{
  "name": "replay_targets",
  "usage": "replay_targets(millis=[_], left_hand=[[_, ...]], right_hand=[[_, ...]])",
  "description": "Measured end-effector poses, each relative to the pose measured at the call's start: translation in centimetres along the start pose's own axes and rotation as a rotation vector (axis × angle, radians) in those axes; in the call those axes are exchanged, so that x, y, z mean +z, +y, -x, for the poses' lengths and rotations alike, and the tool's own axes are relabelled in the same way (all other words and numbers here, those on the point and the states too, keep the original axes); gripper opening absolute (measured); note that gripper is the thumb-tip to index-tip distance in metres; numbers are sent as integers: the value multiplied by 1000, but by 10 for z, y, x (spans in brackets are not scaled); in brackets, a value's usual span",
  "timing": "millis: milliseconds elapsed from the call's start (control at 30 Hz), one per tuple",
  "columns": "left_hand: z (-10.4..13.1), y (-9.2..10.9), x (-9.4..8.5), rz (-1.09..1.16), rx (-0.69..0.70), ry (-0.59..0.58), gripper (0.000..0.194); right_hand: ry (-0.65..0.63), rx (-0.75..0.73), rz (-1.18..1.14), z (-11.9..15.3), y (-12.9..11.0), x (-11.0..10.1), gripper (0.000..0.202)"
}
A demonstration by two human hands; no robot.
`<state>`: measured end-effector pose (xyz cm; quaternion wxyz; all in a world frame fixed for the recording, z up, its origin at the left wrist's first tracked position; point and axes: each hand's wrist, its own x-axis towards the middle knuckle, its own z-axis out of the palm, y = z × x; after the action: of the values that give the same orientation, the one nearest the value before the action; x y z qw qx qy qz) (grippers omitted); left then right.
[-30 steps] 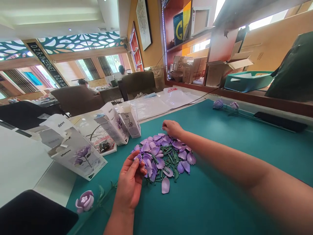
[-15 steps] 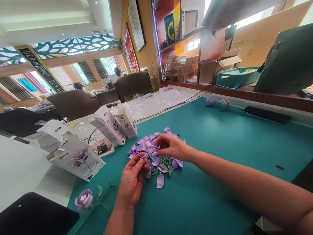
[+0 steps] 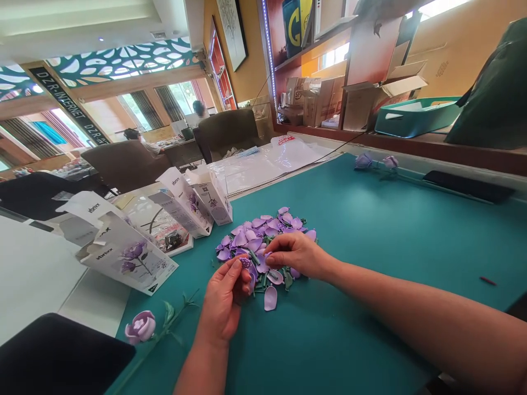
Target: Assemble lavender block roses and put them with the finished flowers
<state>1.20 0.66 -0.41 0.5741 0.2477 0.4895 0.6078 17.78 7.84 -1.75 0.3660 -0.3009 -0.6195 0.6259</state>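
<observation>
My left hand pinches a small purple flower piece between thumb and fingers, at the near left side of a loose pile. Lilac petals and green stem parts make up this pile. At its near right side, my right hand has thumb and forefinger closed low among the petals. What lies between those fingertips is too small and covered to make out. One lilac petal lies apart at the pile's near edge. An assembled lilac rose with a green stem rests to the left of my left forearm.
White printed flower boxes stand open along the mat's left side. Two purple roses and a black phone-like slab lie at the far right. A dark red stick sits on the green mat. Black device at lower left.
My right hand has shifted slightly down and its fingertips have closed at the petals. The left hand still holds its purple piece, now turned more into view. The camera view has shifted slightly.
</observation>
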Motion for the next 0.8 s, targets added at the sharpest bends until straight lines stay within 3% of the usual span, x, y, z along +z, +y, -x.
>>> replay_targets(millis=[267,467,667,800], left_hand=[[1,-3,-1,-111,16,-6,38],[4,-2,2,-185,43,-55,43],[3,-3,1,-340,158,33,33],[2,-4,1,-342,198,41,30]], right_hand=[[-5,-72,97,3,-3,1,14],[31,-180,334,8,-8,3,11],[36,-396,482,10,-9,5,6],[68,-411,508,11,-10,7,6]])
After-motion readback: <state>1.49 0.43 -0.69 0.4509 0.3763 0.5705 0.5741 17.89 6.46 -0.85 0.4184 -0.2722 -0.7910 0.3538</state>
